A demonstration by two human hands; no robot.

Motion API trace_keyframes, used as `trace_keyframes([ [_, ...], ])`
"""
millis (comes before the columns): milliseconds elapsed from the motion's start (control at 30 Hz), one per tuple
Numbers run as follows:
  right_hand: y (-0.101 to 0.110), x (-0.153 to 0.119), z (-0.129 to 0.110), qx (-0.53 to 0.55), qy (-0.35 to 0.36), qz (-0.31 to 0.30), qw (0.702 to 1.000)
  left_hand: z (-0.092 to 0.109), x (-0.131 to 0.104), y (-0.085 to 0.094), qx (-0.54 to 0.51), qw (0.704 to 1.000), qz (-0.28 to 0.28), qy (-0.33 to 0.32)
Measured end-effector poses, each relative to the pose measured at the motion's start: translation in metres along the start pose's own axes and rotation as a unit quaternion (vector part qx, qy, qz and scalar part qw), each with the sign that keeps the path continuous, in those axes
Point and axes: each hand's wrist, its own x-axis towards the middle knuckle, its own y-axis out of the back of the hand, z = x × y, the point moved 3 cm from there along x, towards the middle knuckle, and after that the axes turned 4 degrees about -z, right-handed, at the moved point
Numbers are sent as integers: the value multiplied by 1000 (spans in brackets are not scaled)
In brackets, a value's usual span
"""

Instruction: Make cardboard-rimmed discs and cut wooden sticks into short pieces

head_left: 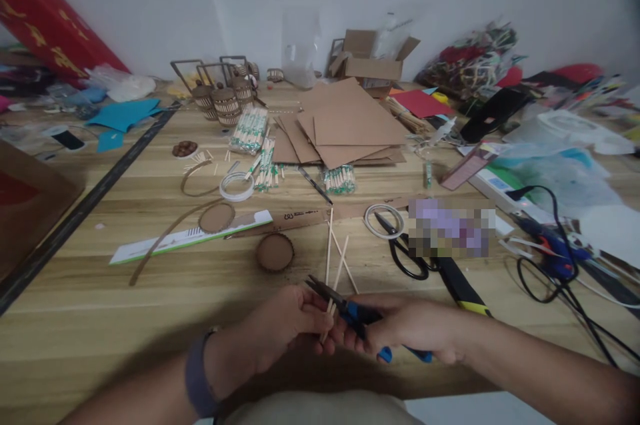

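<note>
My left hand [287,322] pinches thin wooden sticks [331,308] near the table's front edge. In my right hand [410,328] are pliers [357,315] with blue and black handles, closed around by the fingers. The dark pointed jaws lie across the sticks beside my left fingertips; whether they touch the wood I cannot tell. Longer wooden sticks [344,258] lie crossed on the table just beyond my hands. A round brown cardboard piece with a ridged rim [275,253] rests ahead of my left hand.
Black scissors [413,265], a tape roll [384,221] and a black-yellow cutter [463,288] lie to the right, near a blue glue gun [557,262] with its cable. Cardboard sheets [350,118] and packaged sticks [250,128] are further back. Small woven-looking buckets [226,105] stand back left.
</note>
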Motion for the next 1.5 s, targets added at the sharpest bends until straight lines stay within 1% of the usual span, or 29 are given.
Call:
trace_keyframes([
  [167, -2, 0, 0, 38, 10, -15, 999, 2, 0, 0, -7, 999, 31, -1],
  [233, -3, 0, 1, 41, 16, -22, 999, 3, -1, -2, 1, 999, 32, 1],
  [333, -3, 1, 4, 40, 22, -27, 999, 5, -3, -4, 13, 1000, 21, -2],
  [400, -1, 2, 6, 37, 28, -26, 999, 6, -4, -4, 15, 1000, 23, -7],
  [600, -1, 3, 3, 21, 67, -47, 996, 7, -4, -1, 37, 998, 49, -16],
  [767, -2, 1, -1, 22, 64, -27, 997, 7, -3, 0, 44, 997, 56, -11],
  [933, -2, 2, 1, 18, 58, -15, 998, 7, -2, 1, 42, 997, 59, -14],
  [1100, -2, 4, 3, 20, 56, -19, 998, 7, -3, 0, 38, 998, 43, -12],
  [1333, -7, 2, -2, 17, 49, -1, 999, -1, -3, 3, -1, 1000, 27, 2],
  [1500, -8, 4, 0, 15, 62, 0, 998, -1, -6, 2, -27, 1000, 4, -1],
])
